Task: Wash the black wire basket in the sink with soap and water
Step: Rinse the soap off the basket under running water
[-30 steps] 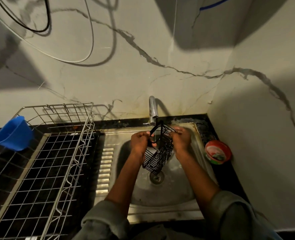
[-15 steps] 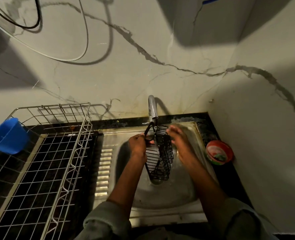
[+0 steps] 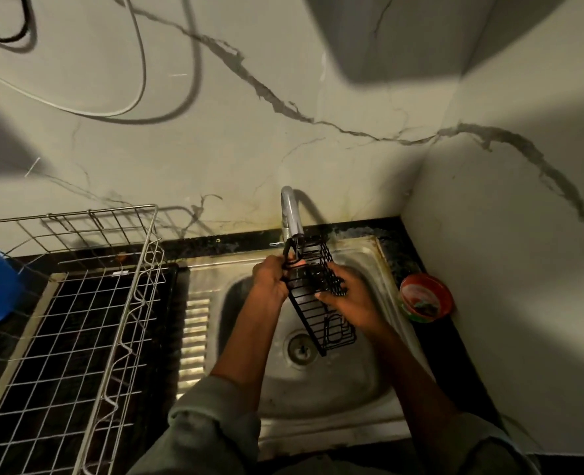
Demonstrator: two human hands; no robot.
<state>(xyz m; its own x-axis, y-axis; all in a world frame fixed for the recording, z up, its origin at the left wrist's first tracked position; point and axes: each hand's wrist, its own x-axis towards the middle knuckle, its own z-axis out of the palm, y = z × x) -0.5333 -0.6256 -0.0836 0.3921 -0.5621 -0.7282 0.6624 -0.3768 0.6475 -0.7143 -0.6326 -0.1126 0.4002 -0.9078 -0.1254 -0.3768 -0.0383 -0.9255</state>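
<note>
The black wire basket sits tilted over the steel sink, top end right under the curved chrome tap. Left hand grips its far rim; right hand, which was up at the rim a moment ago, now wraps the basket's right side lower down, so looks like rubbing or rinsing is mid-way. Red bowl on the dark desk to the right.

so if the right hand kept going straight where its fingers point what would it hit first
Probably the left hand: the right hand points up-left through the black wire basket it already grips, though depth is unclear.
</note>
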